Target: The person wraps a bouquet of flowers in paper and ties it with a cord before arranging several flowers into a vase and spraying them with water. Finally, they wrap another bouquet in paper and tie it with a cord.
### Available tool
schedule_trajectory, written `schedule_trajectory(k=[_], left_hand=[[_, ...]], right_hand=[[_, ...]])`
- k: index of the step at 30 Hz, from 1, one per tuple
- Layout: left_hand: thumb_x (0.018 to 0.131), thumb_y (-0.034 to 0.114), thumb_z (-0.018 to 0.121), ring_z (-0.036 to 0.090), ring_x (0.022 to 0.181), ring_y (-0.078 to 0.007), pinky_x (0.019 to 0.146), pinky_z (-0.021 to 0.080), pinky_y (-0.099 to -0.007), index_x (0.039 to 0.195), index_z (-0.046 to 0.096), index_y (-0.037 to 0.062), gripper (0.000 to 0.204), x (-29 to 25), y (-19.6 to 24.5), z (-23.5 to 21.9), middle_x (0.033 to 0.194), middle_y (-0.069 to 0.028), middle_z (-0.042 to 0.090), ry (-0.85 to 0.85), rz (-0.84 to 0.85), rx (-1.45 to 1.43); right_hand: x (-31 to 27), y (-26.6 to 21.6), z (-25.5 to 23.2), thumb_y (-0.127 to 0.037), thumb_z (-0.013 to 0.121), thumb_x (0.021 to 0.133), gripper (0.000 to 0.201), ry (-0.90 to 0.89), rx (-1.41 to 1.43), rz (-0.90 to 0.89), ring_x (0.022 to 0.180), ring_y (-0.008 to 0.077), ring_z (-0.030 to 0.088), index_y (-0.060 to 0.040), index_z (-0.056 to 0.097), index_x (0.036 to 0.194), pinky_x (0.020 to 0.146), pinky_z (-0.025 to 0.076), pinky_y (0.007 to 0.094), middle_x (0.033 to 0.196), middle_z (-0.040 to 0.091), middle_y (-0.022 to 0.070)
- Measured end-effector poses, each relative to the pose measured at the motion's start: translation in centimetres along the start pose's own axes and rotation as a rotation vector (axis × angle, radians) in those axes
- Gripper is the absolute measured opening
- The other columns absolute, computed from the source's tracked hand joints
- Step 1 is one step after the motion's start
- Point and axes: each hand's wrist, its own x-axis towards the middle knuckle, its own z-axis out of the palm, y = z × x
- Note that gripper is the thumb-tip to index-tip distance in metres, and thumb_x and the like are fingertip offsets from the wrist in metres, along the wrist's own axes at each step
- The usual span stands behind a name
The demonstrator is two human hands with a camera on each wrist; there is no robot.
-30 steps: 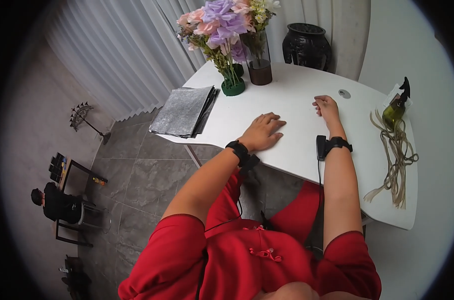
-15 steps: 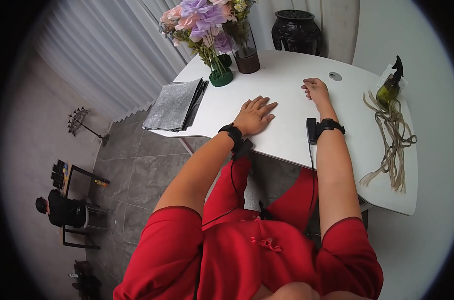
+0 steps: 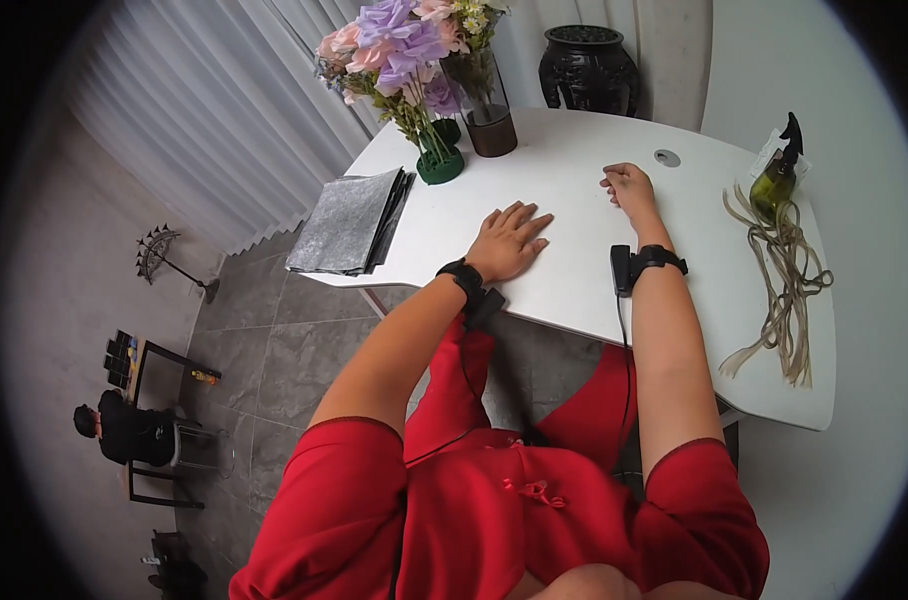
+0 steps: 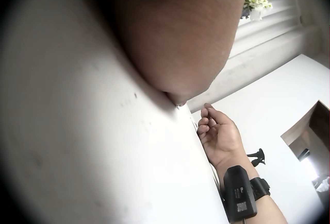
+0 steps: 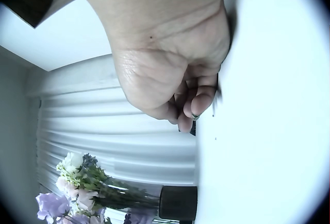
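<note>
My left hand (image 3: 507, 242) rests palm down on the white table (image 3: 564, 270), its fingers spread and holding nothing. To its right, my right hand (image 3: 631, 192) lies on its side on the tabletop with loosely curled fingers and nothing in them. The right wrist view shows those bent fingers (image 5: 198, 103) close to the table surface. In the left wrist view the left hand (image 4: 175, 33) fills the top, with the right hand (image 4: 220, 136) beyond it. Each wrist wears a black strap with a small device.
Grey sheets (image 3: 349, 222) are stacked at the table's left end. Flowers (image 3: 399, 45) stand in a green holder (image 3: 440, 166) beside a glass vase (image 3: 492, 130). On the right are a green bottle (image 3: 772, 190) and tan cords (image 3: 779, 290). A person (image 3: 134, 430) sits far left.
The head view has shifted, so the table and hands sit slightly higher and further left than in the earliest frame. Both hands stay on the table, with the left fingers a little more spread.
</note>
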Motion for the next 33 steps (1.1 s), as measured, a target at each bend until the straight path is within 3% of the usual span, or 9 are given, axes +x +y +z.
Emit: schedule_trajectory(k=[10, 13, 15, 16, 18, 19, 24, 30, 33], left_hand=[[0.093, 0.044, 0.043, 0.024, 0.137, -0.0284, 0.111, 0.015, -0.0504, 0.137, 0.042, 0.0221, 0.049, 0.5, -0.9, 0.2, 0.143, -0.0107, 0.034, 0.004, 0.028, -0.076], [0.091, 0.035, 0.052, 0.033, 0.132, -0.03, 0.11, 0.023, -0.0464, 0.129, 0.051, 0.0156, 0.043, 0.7, -1.8, 0.1, 0.135, -0.0115, 0.045, 0.095, 0.039, -0.146], [0.086, 0.021, 0.058, 0.053, 0.114, -0.0294, 0.098, 0.04, -0.0385, 0.114, 0.06, 0.0082, 0.031, 1.2, -3.5, 0.0, 0.117, -0.0107, 0.06, 0.119, 0.044, -0.566], [0.086, 0.021, 0.058, 0.053, 0.114, -0.0294, 0.098, 0.04, -0.0385, 0.114, 0.06, 0.0082, 0.031, 1.3, -4.4, 0.1, 0.117, -0.0107, 0.06, 0.123, 0.05, -0.563], [0.081, 0.008, 0.057, 0.062, 0.093, -0.0263, 0.083, 0.048, -0.0317, 0.102, 0.063, 0.004, 0.022, 1.4, -6.0, 0.5, 0.098, -0.0118, 0.065, 0.3, -0.266, -0.948], [0.08, 0.006, 0.056, 0.061, 0.09, -0.0245, 0.081, 0.048, -0.0312, 0.098, 0.063, 0.0029, 0.019, 1.6, -7.4, 0.5, 0.096, -0.0127, 0.064, 0.359, -0.321, -0.898], [0.08, 0.004, 0.053, 0.058, 0.068, -0.0187, 0.062, 0.046, -0.0312, 0.085, 0.059, 0.0002, 0.008, 3.7, -13.6, 1.1, 0.076, -0.0084, 0.06, 0.713, -0.378, -0.696], [0.086, 0.006, 0.052, 0.053, 0.058, -0.0099, 0.052, 0.044, -0.0242, 0.093, 0.057, 0.002, 0.009, 8.1, -10.0, 0.7, 0.077, -0.004, 0.058, 0.475, -0.461, -1.264], [0.087, 0.006, 0.052, 0.051, 0.056, -0.0088, 0.051, 0.042, -0.0227, 0.096, 0.056, 0.0011, 0.011, 8.6, -9.5, 2.3, 0.079, -0.0046, 0.058, 0.405, -0.405, -1.387]], right_hand=[[-0.9, -1.0, 0.2, -0.009, 0.05, 0.089, 0.02, -0.007, -0.031, 0.037, 0.062, 0.0057, 0.05, -0.0012, 0.06, 0.103, 0.054, 0.044, 0.0194, 0.081, 0.063, 0.0047], [-0.8, -0.9, -0.1, -0.01, 0.05, 0.088, 0.02, -0.016, -0.026, 0.031, 0.065, 0.0077, 0.054, -0.0007, 0.061, 0.103, 0.055, 0.047, 0.0215, 0.083, 0.065, 0.0057], [-0.7, -0.7, -0.3, -0.01, 0.05, 0.089, 0.02, -0.018, -0.012, 0.024, 0.064, 0.0073, 0.053, -0.0007, 0.061, 0.103, 0.055, 0.046, 0.0209, 0.083, 0.065, 0.0058], [-0.7, -0.7, -0.3, -0.01, 0.051, 0.089, 0.02, -0.018, 0.007, 0.028, 0.064, 0.007, 0.053, -0.0007, 0.061, 0.103, 0.055, 0.046, 0.0203, 0.083, 0.065, 0.0058], [-0.5, -0.6, -0.2, -0.01, 0.051, 0.089, 0.02, -0.01, 0.015, 0.028, 0.064, 0.007, 0.053, -0.0006, 0.06, 0.103, 0.055, 0.046, 0.0199, 0.083, 0.065, 0.0058], [-0.5, -0.5, -0.3, -0.01, 0.051, 0.09, 0.02, -0.004, 0.023, 0.037, 0.063, 0.0069, 0.052, -0.0005, 0.06, 0.104, 0.054, 0.045, 0.0195, 0.082, 0.065, 0.0059], [-0.4, -0.6, -0.5, -0.011, 0.052, 0.089, 0.02, 0.042, 0.053, 0.034, 0.062, 0.0073, 0.052, -0.0008, 0.06, 0.104, 0.054, 0.045, 0.0196, 0.08, 0.064, 0.0063], [-0.5, -1.3, -0.2, -0.011, 0.053, 0.088, 0.018, 0.11, 0.034, 0.084, 0.058, 0.008, 0.052, -0.0008, 0.059, 0.101, 0.052, 0.045, 0.0204, 0.08, 0.064, 0.0068], [0.3, -0.9, -1.0, -0.01, 0.054, 0.088, 0.017, 0.347, -0.1, -0.014, 0.059, 0.0086, 0.053, -0.0013, 0.059, 0.102, 0.05, 0.044, 0.0203, 0.079, 0.064, 0.0061]])
